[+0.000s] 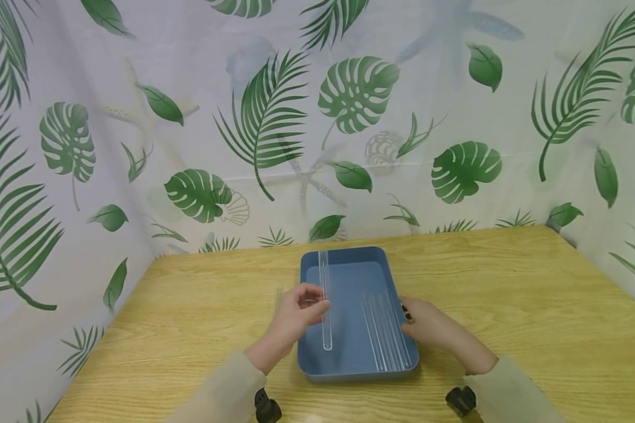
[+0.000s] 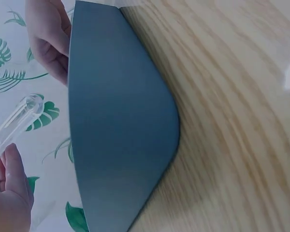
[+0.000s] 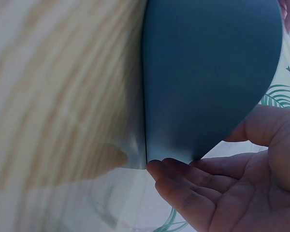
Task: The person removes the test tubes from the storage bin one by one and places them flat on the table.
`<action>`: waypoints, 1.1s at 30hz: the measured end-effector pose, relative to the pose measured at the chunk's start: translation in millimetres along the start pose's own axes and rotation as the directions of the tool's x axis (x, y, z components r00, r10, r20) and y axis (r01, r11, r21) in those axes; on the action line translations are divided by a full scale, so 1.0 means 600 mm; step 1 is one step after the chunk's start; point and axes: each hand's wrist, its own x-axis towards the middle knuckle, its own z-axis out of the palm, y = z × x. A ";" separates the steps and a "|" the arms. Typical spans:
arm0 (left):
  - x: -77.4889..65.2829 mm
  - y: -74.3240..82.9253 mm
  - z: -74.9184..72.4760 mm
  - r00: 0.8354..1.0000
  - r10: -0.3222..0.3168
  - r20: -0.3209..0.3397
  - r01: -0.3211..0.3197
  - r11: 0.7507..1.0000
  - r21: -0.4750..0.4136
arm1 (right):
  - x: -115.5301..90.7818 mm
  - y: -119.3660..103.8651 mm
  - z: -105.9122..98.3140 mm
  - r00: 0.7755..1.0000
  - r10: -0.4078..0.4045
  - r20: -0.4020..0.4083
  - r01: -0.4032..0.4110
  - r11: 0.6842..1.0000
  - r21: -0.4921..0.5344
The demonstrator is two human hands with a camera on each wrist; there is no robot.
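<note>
Clear tube (image 1: 327,338) pinched in our left hand (image 1: 298,312) above the tray (image 1: 344,346), right hand (image 1: 428,324) gripping its side, we're seemingly mid-transfer; next calls for gentle alignment.

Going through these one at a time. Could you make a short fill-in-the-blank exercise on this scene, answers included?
1. The right hand touches the tray, while a clear tube is held by the ____ hand.
2. The tray is coloured ____.
3. In the head view, other tubes lie toward the tray's ____ side.
4. The printed leaves behind the table are ____.

Missing words: left; blue; right; green.
</note>
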 end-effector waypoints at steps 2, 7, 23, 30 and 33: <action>-0.003 0.002 -0.011 1.000 -0.001 -0.023 0.001 1.000 0.005 | 0.000 0.000 0.000 1.000 -0.004 -0.001 0.004 1.000 -0.002; -0.008 0.004 -0.036 0.996 -0.019 -0.092 0.020 1.000 0.011 | 0.002 0.001 0.001 1.000 0.005 0.001 -0.005 1.000 -0.005; -0.026 -0.023 -0.111 0.966 -0.066 -0.249 0.085 0.994 0.066 | 0.000 -0.006 0.000 1.000 0.009 0.003 -0.009 1.000 -0.006; -0.033 -0.030 -0.130 0.955 -0.082 -0.284 0.111 0.990 0.085 | 0.001 -0.004 0.000 1.000 0.008 -0.003 -0.008 1.000 -0.004; -0.033 -0.029 -0.134 0.949 -0.088 -0.302 0.125 0.987 0.104 | 0.001 -0.003 0.001 1.000 0.013 -0.004 -0.013 1.000 -0.008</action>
